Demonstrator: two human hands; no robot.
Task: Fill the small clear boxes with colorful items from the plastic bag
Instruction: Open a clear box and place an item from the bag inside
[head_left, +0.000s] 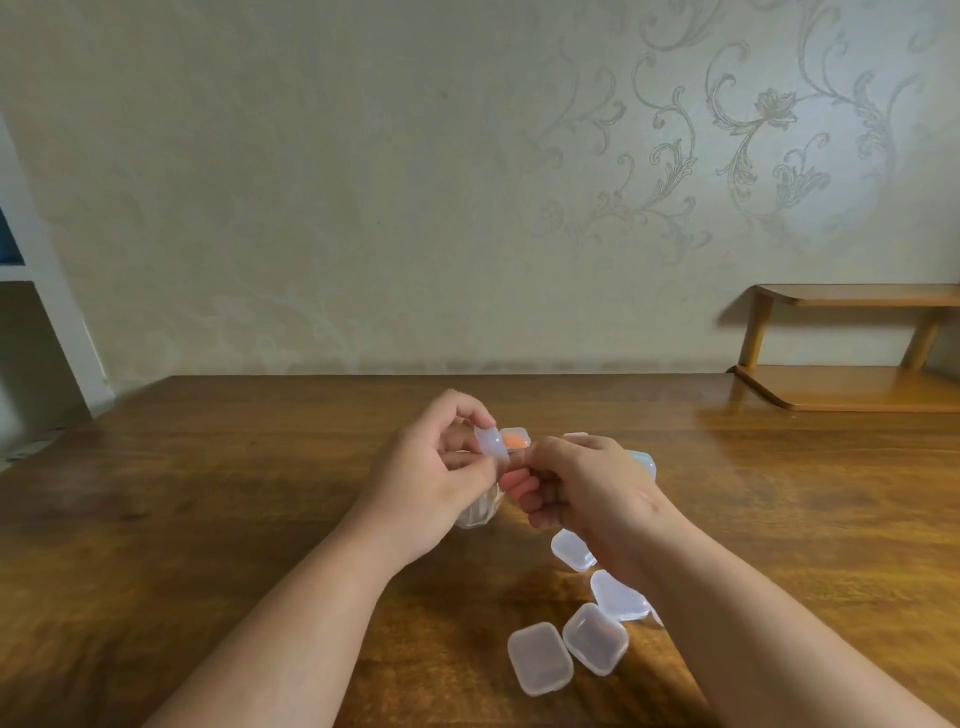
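Observation:
My left hand (431, 467) pinches the raised lid of a small clear box (506, 447) held above the table. An orange item (515, 440) lies inside that open box. My right hand (587, 483) meets it from the right, fingers curled on the box's right end. A clear plastic bag (480, 512) shows under my left hand, mostly hidden. A box with something blue (643, 461) peeks out behind my right hand. Several closed clear boxes (595, 638) lie near the front of the table, below my right forearm.
The brown wooden table (260, 493) reaches back to a papered wall. A low wooden shelf (852, 384) stands at the far right corner. A white frame (47, 322) stands at the left edge.

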